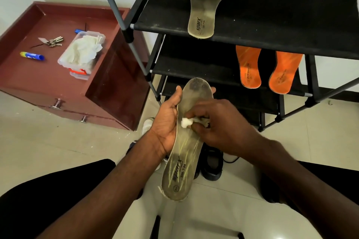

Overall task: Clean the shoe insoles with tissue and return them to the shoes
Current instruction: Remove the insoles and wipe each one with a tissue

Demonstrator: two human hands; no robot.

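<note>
My left hand (167,120) grips a worn grey insole (184,163) by its left edge, toe end pointing away from me. My right hand (219,126) pinches a small wad of white tissue (186,122) and presses it on the insole's middle. A second grey insole (206,4) lies on the top shelf of the black shoe rack (272,25). Two orange insoles (249,67) (284,72) lie on the shelf below. Beneath my hands, dark shoes (211,165) stand on the floor, partly hidden by the insole.
A maroon cabinet (48,75) at the left holds a clear box of tissues (82,52), keys (52,41) and a blue tube (32,56). A grey pole (124,29) slants between cabinet and rack. My dark-trousered legs frame the tiled floor (58,141).
</note>
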